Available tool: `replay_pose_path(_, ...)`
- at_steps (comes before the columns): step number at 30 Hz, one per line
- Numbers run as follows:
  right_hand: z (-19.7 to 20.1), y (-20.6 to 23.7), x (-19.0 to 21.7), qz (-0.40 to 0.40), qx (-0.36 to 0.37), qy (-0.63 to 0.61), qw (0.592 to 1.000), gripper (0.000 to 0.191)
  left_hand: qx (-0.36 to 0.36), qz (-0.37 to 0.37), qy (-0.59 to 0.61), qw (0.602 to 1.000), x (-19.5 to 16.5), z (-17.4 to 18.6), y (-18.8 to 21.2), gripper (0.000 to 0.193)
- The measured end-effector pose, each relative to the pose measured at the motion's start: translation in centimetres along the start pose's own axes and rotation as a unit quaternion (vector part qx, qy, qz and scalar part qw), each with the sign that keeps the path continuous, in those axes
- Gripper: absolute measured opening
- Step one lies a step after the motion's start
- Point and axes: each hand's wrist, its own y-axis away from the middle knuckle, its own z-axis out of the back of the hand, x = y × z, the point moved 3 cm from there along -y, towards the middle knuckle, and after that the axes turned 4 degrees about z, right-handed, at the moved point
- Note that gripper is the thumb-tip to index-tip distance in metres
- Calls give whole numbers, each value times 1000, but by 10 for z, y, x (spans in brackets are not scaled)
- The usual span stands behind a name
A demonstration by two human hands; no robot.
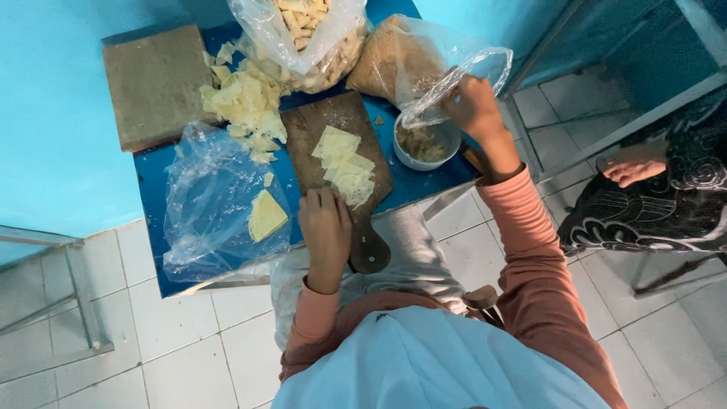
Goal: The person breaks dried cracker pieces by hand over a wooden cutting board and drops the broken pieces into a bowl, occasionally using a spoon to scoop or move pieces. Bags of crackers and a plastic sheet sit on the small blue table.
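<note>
White tile floor, blue table [155,189] vs the turquoise wall. Near: your left hand [326,227] presses flat, fingers loose, on the wooden board [333,129] beside the cut dough sheets [344,163]; keep it pinned. Further: your right hand [473,106] pinches the clear bag's [447,76] rim above the white bowl [424,144]; hold the mouth wide and low over the bowl, w/o spilling.

Even, soft daylight; faint shadows; edges bend; slightly soft focus.
</note>
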Motion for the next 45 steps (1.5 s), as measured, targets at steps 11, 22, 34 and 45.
replay_pose_path(11, -4, -27, 14, 87, 7, 132, 987, 23, -1, 27, 79, 997, 1, -1, -1, 26)
replay_pose_path(22, -5, -39, 19, 29, -62, -145, 987, 48, -21, 5, 142, 990, 1, -3, -9, 28)
replay_pose_path(34, 9, -10, -13, -123, -141, -361, 914, 27, 42, 10, 124, 991, 0, -4, -6, 17)
replay_pose_path(45, 71, 62, 22, -146, -255, -373, 880, 23, 77, 10, 143, 987, 1, 3, -7, 24)
